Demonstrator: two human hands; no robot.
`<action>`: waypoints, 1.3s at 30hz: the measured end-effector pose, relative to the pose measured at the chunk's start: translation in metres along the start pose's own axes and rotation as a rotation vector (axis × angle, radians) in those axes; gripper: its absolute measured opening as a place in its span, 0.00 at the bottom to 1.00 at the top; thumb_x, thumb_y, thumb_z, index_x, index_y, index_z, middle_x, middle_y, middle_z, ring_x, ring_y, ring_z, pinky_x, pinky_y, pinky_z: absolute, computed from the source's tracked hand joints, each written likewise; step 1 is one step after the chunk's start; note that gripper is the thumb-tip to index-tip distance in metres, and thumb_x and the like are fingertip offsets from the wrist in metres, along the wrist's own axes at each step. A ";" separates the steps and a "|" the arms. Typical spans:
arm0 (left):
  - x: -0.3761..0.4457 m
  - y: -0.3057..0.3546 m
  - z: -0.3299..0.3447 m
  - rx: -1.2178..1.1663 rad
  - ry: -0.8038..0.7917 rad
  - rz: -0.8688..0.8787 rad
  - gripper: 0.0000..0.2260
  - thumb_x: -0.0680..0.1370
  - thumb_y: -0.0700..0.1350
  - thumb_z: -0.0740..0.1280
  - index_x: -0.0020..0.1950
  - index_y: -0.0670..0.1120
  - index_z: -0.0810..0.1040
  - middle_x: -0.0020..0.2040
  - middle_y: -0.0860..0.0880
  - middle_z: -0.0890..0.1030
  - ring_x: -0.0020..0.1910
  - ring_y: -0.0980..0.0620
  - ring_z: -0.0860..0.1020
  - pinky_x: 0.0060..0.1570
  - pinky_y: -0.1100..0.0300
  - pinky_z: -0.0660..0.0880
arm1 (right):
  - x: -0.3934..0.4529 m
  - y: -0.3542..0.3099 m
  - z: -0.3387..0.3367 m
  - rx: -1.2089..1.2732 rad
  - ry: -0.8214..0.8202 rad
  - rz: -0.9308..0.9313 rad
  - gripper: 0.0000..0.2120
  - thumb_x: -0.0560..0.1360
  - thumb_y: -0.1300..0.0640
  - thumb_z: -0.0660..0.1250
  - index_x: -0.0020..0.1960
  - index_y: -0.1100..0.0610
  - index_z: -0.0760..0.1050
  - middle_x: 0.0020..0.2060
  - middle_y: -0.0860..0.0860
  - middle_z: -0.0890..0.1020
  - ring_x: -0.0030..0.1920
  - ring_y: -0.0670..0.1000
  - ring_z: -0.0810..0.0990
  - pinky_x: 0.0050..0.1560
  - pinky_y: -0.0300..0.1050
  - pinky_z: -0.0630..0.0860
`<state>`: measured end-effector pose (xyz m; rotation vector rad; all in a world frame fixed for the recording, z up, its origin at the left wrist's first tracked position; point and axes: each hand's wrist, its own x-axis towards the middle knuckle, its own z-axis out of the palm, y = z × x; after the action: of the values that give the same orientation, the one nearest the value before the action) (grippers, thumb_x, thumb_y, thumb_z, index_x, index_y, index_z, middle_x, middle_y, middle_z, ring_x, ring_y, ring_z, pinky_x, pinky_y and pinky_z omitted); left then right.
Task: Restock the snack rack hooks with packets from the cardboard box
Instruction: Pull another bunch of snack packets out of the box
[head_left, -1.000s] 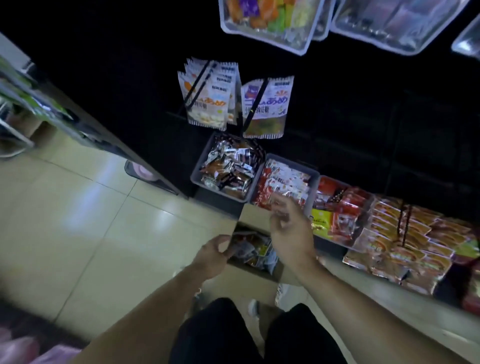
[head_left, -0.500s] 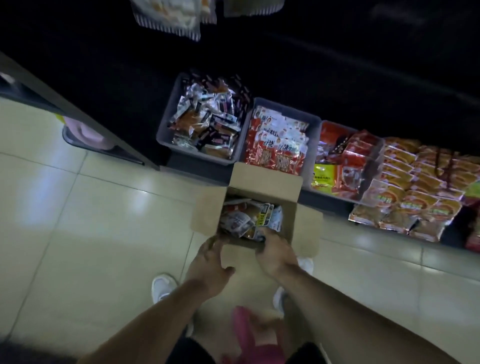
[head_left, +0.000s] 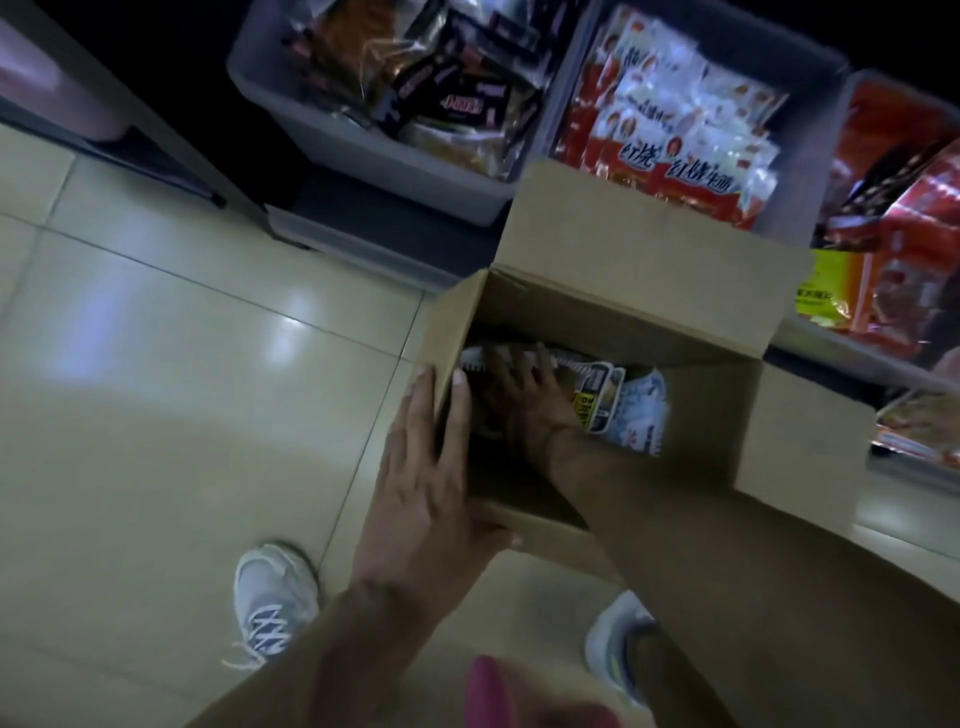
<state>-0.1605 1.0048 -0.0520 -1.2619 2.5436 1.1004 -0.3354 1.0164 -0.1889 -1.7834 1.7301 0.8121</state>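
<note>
Down inside the cardboard box (head_left: 613, 249) we have our right hand (head_left: 524, 395), fingers spread flat over the packets (head_left: 623, 405) at the bottom; it touches them but we can't tell that anything is pinched or gripped. Our left hand (head_left: 431, 467) lies open, fingers straight, palm pressed on the outside of the near-left box wall, bracing it. The box sits on the tiled floor (head_left: 182, 364) between our shoes, its flaps folded out, right up against the grey bins (head_left: 363, 171) of snacks beyond our fingertips. The rack hooks are out of view, somewhere above. We judge the step as pick: reaching for stock, nothing lifted out. Next move calls for curling the right fingers round one packet, or a small stack, by its serrated top edge just under the fingertips, then lifting clear of the far flap before going up to a hook. Left hand can hold the wall so the box doesn't slide. Light is poor, so hanging holes aren't legible.
</note>
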 end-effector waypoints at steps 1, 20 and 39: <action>-0.001 -0.001 0.002 -0.007 0.021 0.016 0.73 0.59 0.61 0.85 0.81 0.59 0.28 0.84 0.55 0.39 0.85 0.42 0.50 0.81 0.46 0.60 | 0.002 -0.001 0.005 -0.020 -0.015 0.018 0.31 0.85 0.47 0.51 0.84 0.50 0.43 0.82 0.60 0.39 0.80 0.68 0.46 0.77 0.69 0.50; -0.002 -0.001 0.001 -0.014 -0.034 -0.010 0.73 0.59 0.62 0.84 0.78 0.62 0.23 0.84 0.54 0.33 0.85 0.43 0.47 0.81 0.48 0.57 | -0.053 0.047 -0.039 0.194 0.153 -0.066 0.21 0.75 0.52 0.69 0.69 0.50 0.77 0.68 0.51 0.78 0.61 0.57 0.81 0.56 0.50 0.79; 0.045 0.100 -0.115 -0.673 -0.536 -0.055 0.31 0.67 0.38 0.85 0.67 0.54 0.80 0.59 0.56 0.87 0.58 0.56 0.85 0.64 0.51 0.80 | -0.247 0.142 -0.169 1.046 0.100 -0.151 0.14 0.75 0.40 0.72 0.56 0.47 0.82 0.49 0.52 0.87 0.47 0.54 0.87 0.46 0.58 0.83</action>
<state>-0.2377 0.9412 0.0711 -0.9275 1.7862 2.0465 -0.4679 1.0566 0.1123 -1.1827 1.5790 -0.2617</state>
